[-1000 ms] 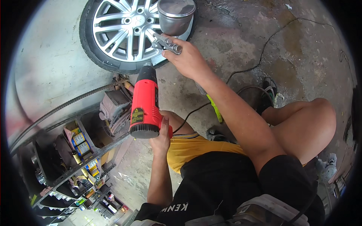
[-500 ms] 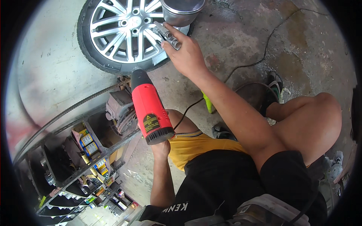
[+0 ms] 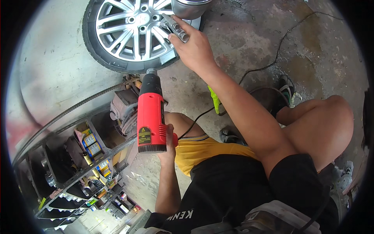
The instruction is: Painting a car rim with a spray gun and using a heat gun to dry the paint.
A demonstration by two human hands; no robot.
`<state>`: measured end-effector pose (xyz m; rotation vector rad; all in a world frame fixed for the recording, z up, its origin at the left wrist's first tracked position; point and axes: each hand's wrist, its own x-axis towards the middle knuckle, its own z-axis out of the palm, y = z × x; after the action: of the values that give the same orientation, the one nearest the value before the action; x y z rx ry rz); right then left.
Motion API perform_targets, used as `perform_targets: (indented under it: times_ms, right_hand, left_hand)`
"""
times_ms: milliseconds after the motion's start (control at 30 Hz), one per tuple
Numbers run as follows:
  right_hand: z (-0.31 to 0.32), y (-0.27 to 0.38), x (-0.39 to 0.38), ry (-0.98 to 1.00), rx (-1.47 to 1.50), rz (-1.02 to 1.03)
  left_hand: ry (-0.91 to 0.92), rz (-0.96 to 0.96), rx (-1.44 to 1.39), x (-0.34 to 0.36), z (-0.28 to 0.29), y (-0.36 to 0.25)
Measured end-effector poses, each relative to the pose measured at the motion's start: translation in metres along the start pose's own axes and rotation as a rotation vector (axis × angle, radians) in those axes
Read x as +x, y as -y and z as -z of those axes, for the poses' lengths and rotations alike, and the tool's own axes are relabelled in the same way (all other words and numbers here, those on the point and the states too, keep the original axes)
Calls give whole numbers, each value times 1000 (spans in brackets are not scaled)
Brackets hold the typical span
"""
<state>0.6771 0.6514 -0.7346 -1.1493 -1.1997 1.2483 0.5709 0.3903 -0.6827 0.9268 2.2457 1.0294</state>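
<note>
My left hand (image 3: 169, 153) is closed on the handle of a red and black heat gun (image 3: 150, 117), most of its fingers hidden behind the body. The metal nozzle tip points away from me, at the near edge of the tyre (image 3: 97, 54). The tyre sits around a silver multi-spoke alloy wheel (image 3: 134, 43). Above the wheel's right side, my right hand (image 3: 193, 45) is closed around a silver metal spray gun (image 3: 175, 29). A round metal cup (image 3: 191, 8) sits just beyond its fingers, apparently part of that gun.
A pale panel (image 3: 46, 74) stands at the left. Below it, a dark shelf rack (image 3: 74, 183) holds small boxes and tools. A ribbed hose (image 3: 74, 103) runs along the rack. A black cable (image 3: 269, 64) crosses the stained floor, near a bright green item (image 3: 214, 99) under my right forearm.
The heat gun has swung so its nozzle points more to the right, and its rear end has shifted left. My right hand and the spray gun have moved barely, slightly rightward along with the view.
</note>
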Motion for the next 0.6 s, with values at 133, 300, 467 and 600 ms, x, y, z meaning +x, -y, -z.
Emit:
perform_targets:
  times_ms: [133, 300, 467, 600]
  right_hand:
    - [-7, -8, 5, 77, -46, -23]
    - [-18, -24, -7, 352, 46, -129]
    - [-17, -24, -5, 269, -15, -108]
    - [-22, -14, 10, 76, -31, -51]
  left_hand:
    - [-30, -17, -18, 0, -3, -3]
    - [-57, -25, -22, 1, 0, 8]
    - [-40, 15, -22, 4, 1, 10]
    - [56, 75, 51, 1, 4, 2]
